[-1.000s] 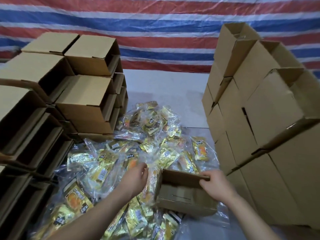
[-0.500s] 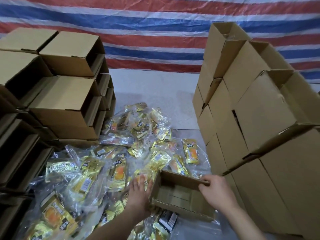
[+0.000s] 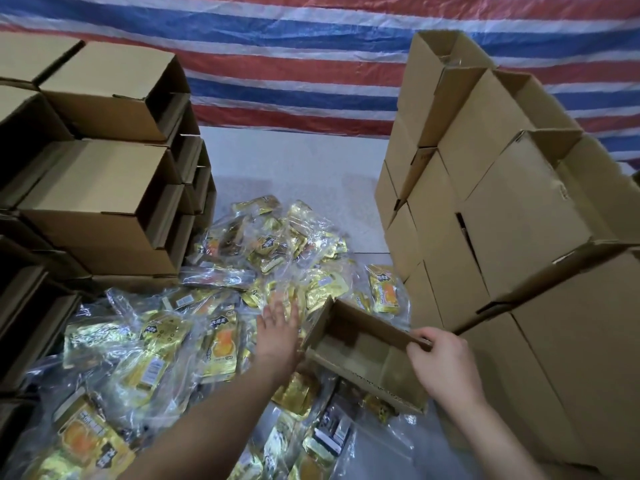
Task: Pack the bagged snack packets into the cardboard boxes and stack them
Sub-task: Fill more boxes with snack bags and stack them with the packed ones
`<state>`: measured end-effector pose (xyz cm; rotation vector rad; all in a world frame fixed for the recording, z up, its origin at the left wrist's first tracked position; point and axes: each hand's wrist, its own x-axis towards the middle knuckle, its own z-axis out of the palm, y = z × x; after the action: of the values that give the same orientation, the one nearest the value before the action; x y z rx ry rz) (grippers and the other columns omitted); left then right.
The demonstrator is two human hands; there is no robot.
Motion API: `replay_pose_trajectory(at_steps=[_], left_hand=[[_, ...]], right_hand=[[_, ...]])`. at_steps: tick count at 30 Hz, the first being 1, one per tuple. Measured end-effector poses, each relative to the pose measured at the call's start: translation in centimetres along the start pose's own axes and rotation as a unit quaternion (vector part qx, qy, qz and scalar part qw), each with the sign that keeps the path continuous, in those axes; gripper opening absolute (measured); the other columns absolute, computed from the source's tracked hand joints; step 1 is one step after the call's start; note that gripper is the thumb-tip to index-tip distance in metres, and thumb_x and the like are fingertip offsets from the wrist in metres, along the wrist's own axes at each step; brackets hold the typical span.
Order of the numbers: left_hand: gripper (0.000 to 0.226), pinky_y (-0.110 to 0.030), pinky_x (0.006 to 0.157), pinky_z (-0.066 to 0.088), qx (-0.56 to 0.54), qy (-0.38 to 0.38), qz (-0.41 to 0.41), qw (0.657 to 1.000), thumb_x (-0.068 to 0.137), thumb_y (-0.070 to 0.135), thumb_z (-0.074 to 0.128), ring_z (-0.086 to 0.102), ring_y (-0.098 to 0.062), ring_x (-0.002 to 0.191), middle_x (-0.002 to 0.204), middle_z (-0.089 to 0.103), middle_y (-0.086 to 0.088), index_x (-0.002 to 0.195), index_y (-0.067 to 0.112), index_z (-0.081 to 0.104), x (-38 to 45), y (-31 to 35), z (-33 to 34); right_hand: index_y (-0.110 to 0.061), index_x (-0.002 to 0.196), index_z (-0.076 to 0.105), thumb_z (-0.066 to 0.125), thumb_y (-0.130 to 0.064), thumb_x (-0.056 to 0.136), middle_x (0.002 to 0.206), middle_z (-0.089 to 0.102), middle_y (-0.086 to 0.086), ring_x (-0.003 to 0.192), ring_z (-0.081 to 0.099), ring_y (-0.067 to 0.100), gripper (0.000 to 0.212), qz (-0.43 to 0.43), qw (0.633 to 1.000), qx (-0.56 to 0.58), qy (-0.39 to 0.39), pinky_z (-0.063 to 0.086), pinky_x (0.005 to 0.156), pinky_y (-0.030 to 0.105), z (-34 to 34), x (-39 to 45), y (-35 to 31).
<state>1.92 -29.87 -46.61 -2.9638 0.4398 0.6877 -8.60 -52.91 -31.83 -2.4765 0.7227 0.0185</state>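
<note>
Cardboard box (image 3: 360, 355) between hands, right hand (image 3: 445, 362) gripping its rim

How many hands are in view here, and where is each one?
2. The left hand reaches with fingers spread over the pile of snack packets, beside the open cardboard box. The right hand grips that box's far right rim. None appears hidden.

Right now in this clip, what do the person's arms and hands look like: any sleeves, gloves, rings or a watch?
Both forearms are bare as far as the frame shows, with no sleeve edge in view. The left hand and right hand wear no gloves. No ring, watch, bracelet or marking shows on the fingers or wrists that are visible. Nothing above the forearms is in the picture.
</note>
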Motion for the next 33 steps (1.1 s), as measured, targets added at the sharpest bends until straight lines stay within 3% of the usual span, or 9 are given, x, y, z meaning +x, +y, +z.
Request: replay_pose_trajectory(at_steps=[5, 8, 10, 12, 14, 19, 27, 30, 33], left_hand=[[0.071, -0.053, 0.114, -0.017, 0.036, 0.051, 0.069, 0.996, 0.104, 0.052, 0.016, -0.012, -0.037, 0.151, 0.163, -0.012, -0.018, 0.155, 0.008, -0.008, -5.1, 0.1, 3.8], [0.062, -0.052, 0.113, -0.011, 0.097, 0.01, 0.274, 0.957, 0.1, 0.047, 0.042, 0.022, -0.034, 0.148, 0.159, 0.027, -0.017, 0.152, 0.016, 0.028, -9.3, 1.2, 6.3], [0.061, -0.048, 0.12, 0.017, 0.196, -0.034, 0.342, 0.919, 0.09, 0.052, 0.058, 0.042, -0.028, 0.138, 0.148, 0.045, -0.012, 0.142, 0.022, 0.045, -11.1, 1.9, 8.2], [0.071, -0.045, 0.122, 0.013, 0.183, 0.01, 0.326, 0.927, 0.097, 0.052, 0.042, 0.012, -0.038, 0.151, 0.161, 0.01, -0.028, 0.151, 0.008, 0.031, -11.9, 2.8, 9.1], [0.058, -0.049, 0.118, -0.015, 0.228, -0.05, 0.319, 0.918, 0.098, 0.052, 0.038, -0.023, -0.041, 0.147, 0.154, -0.031, -0.03, 0.15, 0.026, 0.041, -12.1, 2.5, 9.6], [0.084, -0.057, 0.115, -0.019, 0.205, -0.062, 0.353, 0.911, 0.097, 0.052, 0.051, -0.014, -0.032, 0.151, 0.165, -0.014, -0.007, 0.159, 0.032, -0.003, -7.5, 2.8, 7.6], [0.104, -0.06, 0.108, -0.022, 0.185, -0.016, 0.287, 0.94, 0.092, 0.032, 0.065, -0.027, -0.032, 0.142, 0.156, -0.026, -0.005, 0.153, 0.03, -0.019, -5.0, 1.4, 6.8], [0.11, -0.059, 0.121, 0.0, 0.169, -0.014, 0.283, 0.944, 0.083, 0.016, 0.073, -0.007, -0.036, 0.151, 0.165, -0.008, -0.012, 0.157, 0.022, -0.008, -6.4, 2.1, 7.4], [0.068, -0.053, 0.104, 0.036, 0.147, -0.026, 0.266, 0.952, 0.092, 0.011, 0.062, 0.035, -0.039, 0.132, 0.146, 0.033, -0.023, 0.149, 0.007, 0.025, -8.3, 3.6, 7.3]], right_hand=[[-0.03, 0.077, 0.071, 0.063, -0.019, 0.079, 0.072, 0.07, -0.006, 0.074, 0.063, 0.026, 0.014, 0.0, 1.0, 0.003, 0.01, 0.053, 0.067, 0.031, -0.2, 0.5, 0.0], [-0.029, 0.069, 0.066, 0.062, -0.018, 0.078, 0.064, 0.064, -0.007, 0.069, 0.06, 0.025, 0.015, 0.002, 1.0, 0.0, 0.002, 0.051, 0.063, 0.031, 0.0, 0.7, -0.7], [-0.031, 0.069, 0.064, 0.062, -0.018, 0.079, 0.064, 0.063, -0.009, 0.066, 0.06, 0.02, 0.017, 0.001, 1.0, 0.001, -0.004, 0.046, 0.057, 0.028, 0.3, 0.8, -1.0], [-0.031, 0.071, 0.066, 0.063, -0.018, 0.08, 0.063, 0.062, -0.013, 0.063, 0.058, 0.013, 0.016, -0.002, 1.0, 0.001, -0.012, 0.041, 0.053, 0.025, 0.7, 0.8, -1.2], [-0.03, 0.085, 0.074, 0.063, -0.019, 0.081, 0.073, 0.067, -0.012, 0.071, 0.061, 0.016, 0.016, 0.001, 1.0, -0.002, -0.018, 0.041, 0.058, 0.025, 1.1, 0.6, -1.3], [-0.027, 0.096, 0.075, 0.062, -0.021, 0.082, 0.092, 0.075, -0.005, 0.08, 0.059, 0.02, 0.021, 0.006, 1.0, -0.015, -0.02, 0.041, 0.066, 0.024, 1.4, 0.8, -1.4], [-0.026, 0.101, 0.076, 0.06, -0.021, 0.082, 0.079, 0.069, -0.005, 0.072, 0.06, 0.019, 0.026, 0.013, 1.0, -0.01, -0.003, 0.047, 0.066, 0.028, 0.7, 1.2, -1.9], [-0.027, 0.1, 0.076, 0.06, -0.022, 0.08, 0.076, 0.07, -0.005, 0.075, 0.062, 0.023, 0.026, 0.016, 1.0, -0.01, -0.003, 0.051, 0.07, 0.029, 0.3, 1.2, -1.8], [-0.027, 0.098, 0.076, 0.059, -0.022, 0.08, 0.073, 0.069, -0.005, 0.074, 0.064, 0.023, 0.025, 0.022, 1.0, -0.004, -0.018, 0.056, 0.074, 0.032, 0.3, 1.1, -1.8]])
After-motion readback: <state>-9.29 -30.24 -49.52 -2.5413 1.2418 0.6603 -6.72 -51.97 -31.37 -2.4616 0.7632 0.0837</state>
